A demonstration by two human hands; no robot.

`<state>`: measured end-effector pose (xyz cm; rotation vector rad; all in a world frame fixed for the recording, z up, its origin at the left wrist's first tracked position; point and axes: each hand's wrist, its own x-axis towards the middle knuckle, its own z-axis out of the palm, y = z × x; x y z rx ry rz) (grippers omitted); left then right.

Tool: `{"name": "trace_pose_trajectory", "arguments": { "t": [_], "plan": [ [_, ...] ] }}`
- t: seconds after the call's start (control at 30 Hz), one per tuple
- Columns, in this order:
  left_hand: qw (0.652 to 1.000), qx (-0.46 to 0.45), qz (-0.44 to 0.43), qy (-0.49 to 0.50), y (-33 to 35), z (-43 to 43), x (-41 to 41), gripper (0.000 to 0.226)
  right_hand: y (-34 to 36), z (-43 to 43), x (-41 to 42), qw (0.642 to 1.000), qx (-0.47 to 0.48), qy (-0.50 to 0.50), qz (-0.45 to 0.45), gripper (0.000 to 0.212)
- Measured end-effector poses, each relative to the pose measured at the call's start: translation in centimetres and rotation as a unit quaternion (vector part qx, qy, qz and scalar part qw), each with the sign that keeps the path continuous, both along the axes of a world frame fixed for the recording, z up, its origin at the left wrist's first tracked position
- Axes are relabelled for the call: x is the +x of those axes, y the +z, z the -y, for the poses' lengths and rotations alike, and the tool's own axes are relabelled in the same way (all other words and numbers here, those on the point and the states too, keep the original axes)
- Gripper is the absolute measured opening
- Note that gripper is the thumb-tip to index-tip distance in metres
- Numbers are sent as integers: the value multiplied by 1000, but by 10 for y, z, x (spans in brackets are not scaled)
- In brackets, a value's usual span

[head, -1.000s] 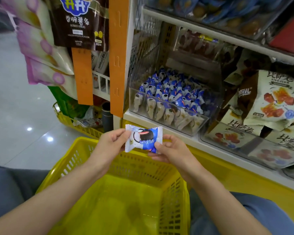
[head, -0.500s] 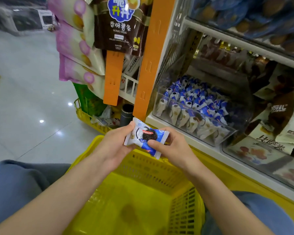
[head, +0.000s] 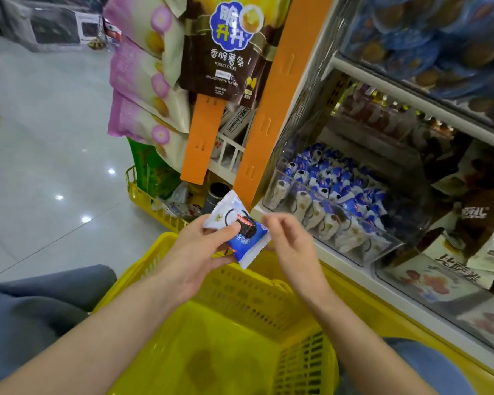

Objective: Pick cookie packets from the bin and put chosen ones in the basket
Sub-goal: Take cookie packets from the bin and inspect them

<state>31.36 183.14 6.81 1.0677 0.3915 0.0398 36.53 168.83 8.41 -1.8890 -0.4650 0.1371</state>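
Observation:
A blue-and-white cookie packet is held over the far rim of the yellow basket. My left hand grips it, thumb on top and fingers beneath. My right hand hovers just right of the packet with loosely curled fingers that hold nothing. The clear bin on the lower shelf holds several matching packets. Inside, the basket shows only its bare floor.
An orange shelf post rises behind the packet. Snack bags hang from an orange strip at the left. Other snack bags fill bins to the right. A second yellow basket stands on the tiled floor.
My right hand has let go of the packet and drawn slightly right. The left hand alone now holds it, tilted more upright. The view has shifted left.

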Motion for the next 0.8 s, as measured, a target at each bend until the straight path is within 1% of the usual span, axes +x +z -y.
{"name": "trace_pose_trajectory", "arguments": {
  "t": [0.07,0.13,0.2,0.23,0.27,0.33,0.37,0.4,0.47,0.5,0.6,0.63,0.67,0.73,0.8],
  "plan": [
    [1000,1,20,-14,4,-1,4,30,19,9,23,995,-19,-56,79,12],
    [999,13,37,-38,8,1,7,30,40,16,50,983,-44,-111,141,11],
    [998,25,44,-48,10,3,9,30,54,19,80,969,-121,-129,173,15],
    [997,28,46,-50,11,4,11,29,58,19,94,964,-174,-124,160,18],
    [997,29,47,-51,12,4,12,28,60,17,107,958,-230,-117,126,22],
    [997,28,45,-52,13,3,14,26,59,14,126,943,-315,-100,26,30],
    [997,28,43,-51,14,2,15,25,57,13,132,940,-328,-93,-11,33],
    [997,29,43,-50,14,1,16,25,56,11,137,940,-326,-95,-28,37],
    [997,29,46,-51,14,-1,16,28,57,7,145,934,-338,-109,-29,44],
    [997,30,48,-53,14,-2,16,29,58,5,148,926,-361,-109,-24,45],
    [996,40,51,-61,15,-4,15,29,58,1,154,886,-449,-114,-7,51],
    [996,46,51,-63,15,-4,14,29,57,0,155,879,-461,-120,1,51],
    [995,52,51,-63,15,-4,13,28,56,1,157,880,-457,-126,7,47],
    [995,55,51,-58,15,-5,13,22,57,4,156,900,-415,-133,12,33],
    [995,57,52,-58,15,-5,13,20,63,7,151,926,-338,-164,40,16]
  ]
}}
